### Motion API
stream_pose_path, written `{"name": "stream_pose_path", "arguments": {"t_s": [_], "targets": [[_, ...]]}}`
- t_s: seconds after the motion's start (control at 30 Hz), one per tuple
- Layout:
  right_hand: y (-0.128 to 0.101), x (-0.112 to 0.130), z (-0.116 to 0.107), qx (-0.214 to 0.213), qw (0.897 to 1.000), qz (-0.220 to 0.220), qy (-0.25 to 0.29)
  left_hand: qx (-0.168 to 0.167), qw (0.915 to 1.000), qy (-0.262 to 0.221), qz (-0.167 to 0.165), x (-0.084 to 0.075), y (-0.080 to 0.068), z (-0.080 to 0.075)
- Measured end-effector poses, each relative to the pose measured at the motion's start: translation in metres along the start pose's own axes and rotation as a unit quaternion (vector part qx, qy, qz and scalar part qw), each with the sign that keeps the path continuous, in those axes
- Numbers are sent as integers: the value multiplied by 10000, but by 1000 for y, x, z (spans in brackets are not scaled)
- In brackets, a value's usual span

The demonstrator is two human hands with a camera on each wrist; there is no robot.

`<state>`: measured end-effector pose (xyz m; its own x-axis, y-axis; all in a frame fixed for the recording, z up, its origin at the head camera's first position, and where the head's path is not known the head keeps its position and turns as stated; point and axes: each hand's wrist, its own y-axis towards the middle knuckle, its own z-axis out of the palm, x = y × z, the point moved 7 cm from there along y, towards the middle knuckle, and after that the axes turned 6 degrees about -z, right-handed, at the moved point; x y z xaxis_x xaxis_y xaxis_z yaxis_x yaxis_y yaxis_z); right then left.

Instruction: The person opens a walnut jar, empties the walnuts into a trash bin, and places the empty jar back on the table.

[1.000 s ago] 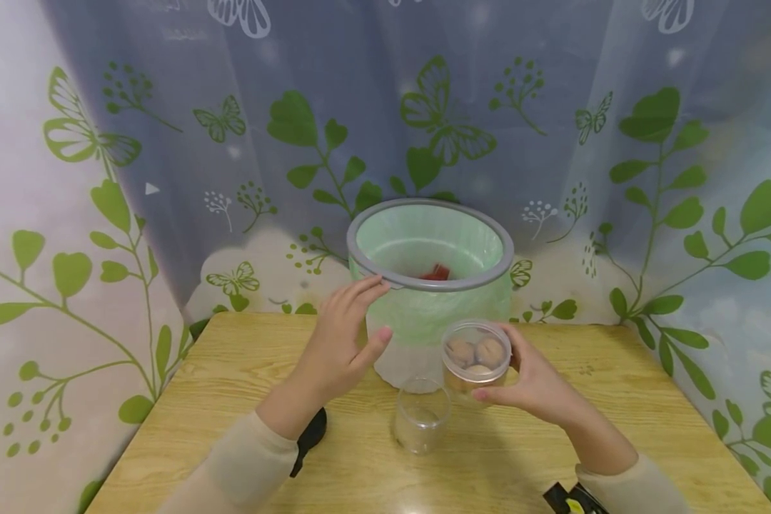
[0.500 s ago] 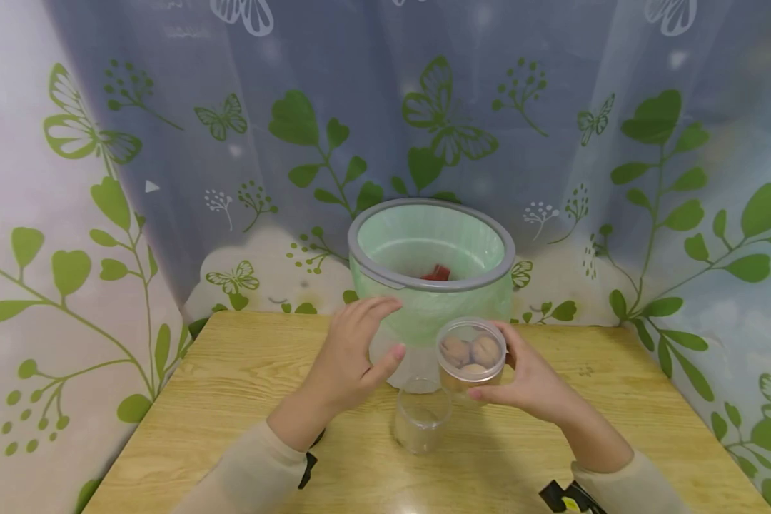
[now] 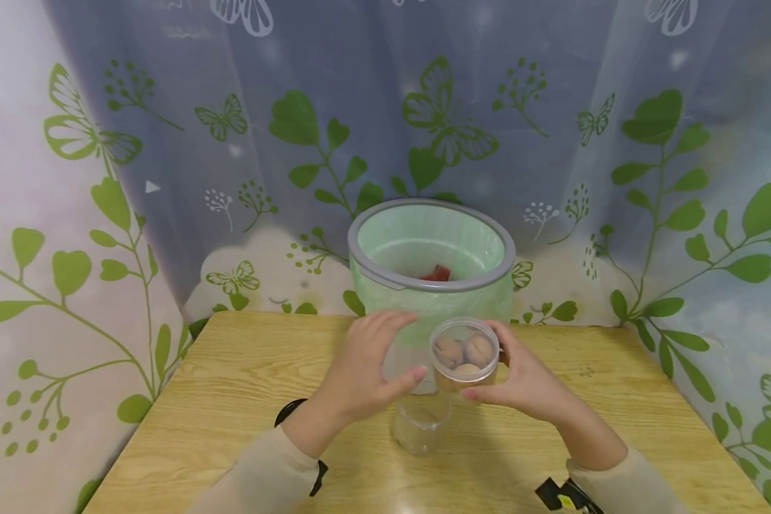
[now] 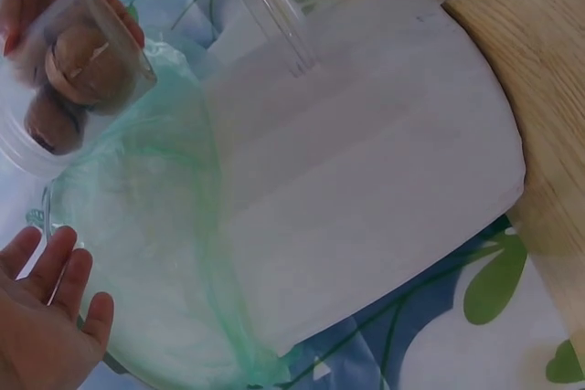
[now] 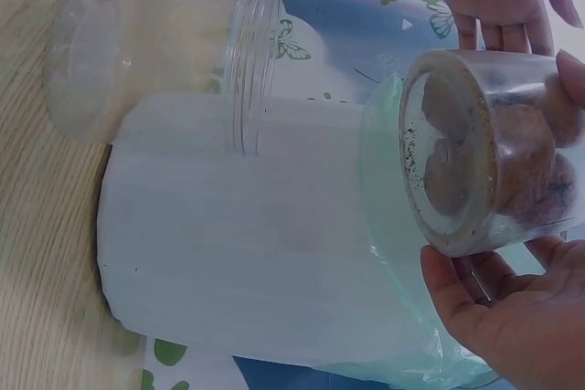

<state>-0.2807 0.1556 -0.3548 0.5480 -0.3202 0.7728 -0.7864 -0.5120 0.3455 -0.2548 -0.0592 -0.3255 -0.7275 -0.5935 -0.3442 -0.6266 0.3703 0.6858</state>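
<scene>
The right hand (image 3: 527, 378) grips a lidded jar (image 3: 465, 355) of walnuts above an empty jar (image 3: 421, 424) on the bench (image 3: 231, 400), just before the bin (image 3: 432, 246). The left hand (image 3: 366, 364), fingers spread, nears the lid; it should clasp the rim squarely while the right holds firm. The jar's axis tilts, lid toward the near side.

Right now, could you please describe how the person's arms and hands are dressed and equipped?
Both arms wear long cream sleeves down to the wrists, the left sleeve and the right sleeve. The left hand and right hand are bare, without gloves. A black strapped device sits under the left wrist, and a black one with a yellow mark at the right.
</scene>
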Motion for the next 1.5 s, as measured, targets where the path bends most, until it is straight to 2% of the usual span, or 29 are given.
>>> {"name": "stream_pose_path", "arguments": {"t_s": [0.4,1.1,1.33,1.5], "targets": [[3,4,4,117,9998,67,-165,461,9986,-110,-234,-2,3,16],[7,10,11,386,9985,-380,-61,998,9936,-133,-510,0,4,29],[7,11,11,363,9982,-433,-187,1272,9868,-373,-933,5,3,33],[7,12,10,280,9980,-527,-210,1303,9816,-659,-1232,8,3,33]]}}
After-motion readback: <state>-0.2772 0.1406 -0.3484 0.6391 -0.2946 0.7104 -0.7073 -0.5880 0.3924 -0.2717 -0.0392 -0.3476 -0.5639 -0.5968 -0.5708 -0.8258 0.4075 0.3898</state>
